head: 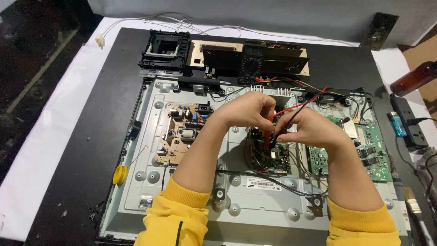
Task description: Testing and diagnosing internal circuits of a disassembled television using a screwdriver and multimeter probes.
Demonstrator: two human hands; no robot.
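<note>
Over the small middle circuit board (273, 157), my left hand (248, 109) pinches the red probe (267, 136), tip down on it. My right hand (307, 127) pinches the black probe (278, 134) just beside, fingertips nearly touching.

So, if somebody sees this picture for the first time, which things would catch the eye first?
First, the two hands in the middle: the left hand holds a red probe and the right hand a black probe lead, both over a small circuit board on the opened metal back of a flat screen. Next, the brown power board at left and the green board at right. A multimeter lies at the top.
</note>
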